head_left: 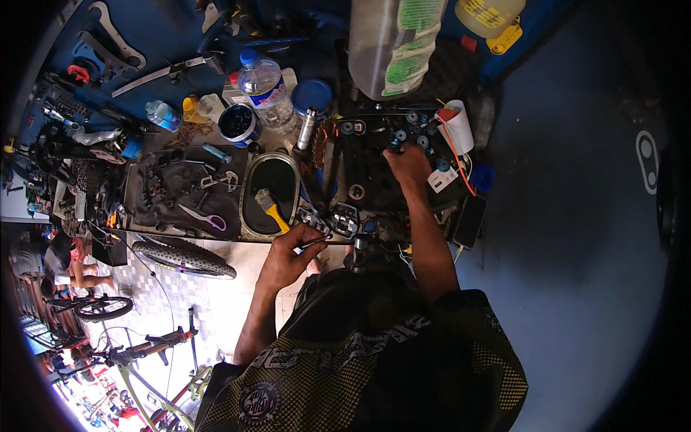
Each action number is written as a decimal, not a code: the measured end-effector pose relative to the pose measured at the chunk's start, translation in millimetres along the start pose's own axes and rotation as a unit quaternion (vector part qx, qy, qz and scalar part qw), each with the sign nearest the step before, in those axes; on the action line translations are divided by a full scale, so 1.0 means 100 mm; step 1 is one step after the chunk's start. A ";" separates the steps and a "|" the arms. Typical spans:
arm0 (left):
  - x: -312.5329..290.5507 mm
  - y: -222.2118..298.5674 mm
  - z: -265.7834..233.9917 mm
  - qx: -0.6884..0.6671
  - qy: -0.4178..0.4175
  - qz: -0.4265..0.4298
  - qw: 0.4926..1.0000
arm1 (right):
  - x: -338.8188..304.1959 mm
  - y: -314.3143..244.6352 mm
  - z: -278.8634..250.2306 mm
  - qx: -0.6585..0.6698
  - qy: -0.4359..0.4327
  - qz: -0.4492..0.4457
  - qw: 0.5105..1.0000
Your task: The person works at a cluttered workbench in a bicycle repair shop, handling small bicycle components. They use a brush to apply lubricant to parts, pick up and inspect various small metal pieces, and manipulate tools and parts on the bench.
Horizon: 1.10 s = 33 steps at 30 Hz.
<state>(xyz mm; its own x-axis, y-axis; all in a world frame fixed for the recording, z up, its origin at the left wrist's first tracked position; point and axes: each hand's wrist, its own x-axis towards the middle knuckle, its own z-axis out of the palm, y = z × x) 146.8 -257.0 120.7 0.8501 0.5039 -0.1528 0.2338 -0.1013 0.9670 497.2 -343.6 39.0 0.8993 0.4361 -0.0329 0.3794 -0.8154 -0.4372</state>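
My left hand [286, 258] is closed at the front edge of the bench, its thumb and fingers pinching a thin dark rod-like piece [321, 240]. Just beyond it lie a pair of bicycle pedals [344, 219] and a yellow-handled brush [272, 209], whose bristles rest in an oval metal tray [247, 189] of dark liquid. Farther off and to the right, my right hand [410, 167] reaches into a group of small blue-and-black round parts [423, 142]. Its fingertips are closed around something beside a blue part [399, 135]; what they hold is too small to make out.
Purple-handled scissors [214, 221] lie on a dark mat left of the tray. A clear bottle [266, 90] and dark-filled tub [239, 126] stand behind. A large container [392, 50] rises at the back. A bicycle tyre [183, 259] and bike frame [155, 349] are lower left.
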 end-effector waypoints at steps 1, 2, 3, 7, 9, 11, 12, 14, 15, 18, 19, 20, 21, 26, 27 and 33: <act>-0.02 0.00 -0.02 -0.005 0.003 -0.001 1.000 | -0.02 0.02 -0.01 0.036 0.009 -0.022 0.999; -0.04 0.00 -0.04 0.001 0.005 -0.001 1.000 | -0.05 0.04 -0.02 0.072 0.017 -0.044 0.996; -0.05 0.00 -0.06 0.007 0.007 -0.001 1.000 | -0.10 0.08 -0.03 0.209 -0.002 -0.071 0.975; -0.13 -0.05 -0.13 0.020 0.015 -0.002 1.000 | -0.48 0.06 -0.18 0.571 -0.084 -0.182 0.796; -0.16 -0.13 -0.14 0.015 0.019 -0.006 1.000 | -0.76 -0.19 -0.41 0.625 -0.120 -0.188 0.748; -0.19 -0.14 -0.16 0.004 0.017 0.001 1.000 | -0.93 -0.33 -0.53 0.648 -0.144 -0.208 0.718; -0.19 -0.11 -0.16 -0.005 0.017 0.006 1.000 | -1.01 -0.42 -0.59 0.651 -0.149 -0.218 0.712; -0.20 -0.10 -0.17 -0.034 0.022 0.019 0.999 | -1.11 -0.51 -0.65 0.644 -0.164 -0.230 0.711; -0.21 -0.13 -0.18 -0.054 0.026 0.026 0.998 | -1.17 -0.56 -0.67 0.640 -0.171 -0.232 0.713; -0.24 -0.14 -0.23 -0.185 0.052 0.029 0.981 | -1.32 -0.71 -0.72 0.627 -0.189 -0.235 0.719; -0.25 -0.14 -0.25 -0.240 0.064 0.029 0.968 | -1.36 -0.75 -0.72 0.607 -0.194 -0.252 0.728; -0.24 -0.03 -0.24 -0.241 0.096 0.053 0.964 | -1.40 -0.80 -0.72 0.586 -0.199 -0.271 0.737; -0.25 0.04 -0.28 -0.254 0.106 0.044 0.960 | -1.45 -0.86 -0.72 0.565 -0.204 -0.289 0.745; -0.40 0.20 -0.52 -0.341 0.137 -0.004 0.930 | -1.76 -1.20 -0.61 0.484 -0.201 -0.356 0.774; -0.45 0.23 -0.56 -0.358 0.134 -0.019 0.924 | -1.84 -1.29 -0.61 0.451 -0.183 -0.386 0.784; -0.71 0.04 -0.69 -0.119 0.203 0.062 0.970 | -2.36 -1.82 -0.40 0.303 -0.076 -0.562 0.766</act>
<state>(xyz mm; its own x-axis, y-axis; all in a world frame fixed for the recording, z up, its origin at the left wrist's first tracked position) 55.2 -234.2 149.4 0.5972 0.8020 0.0145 -0.0154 -0.0067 0.9999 224.9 -313.6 162.0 0.0259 0.8103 0.5854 0.6834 0.4131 -0.6019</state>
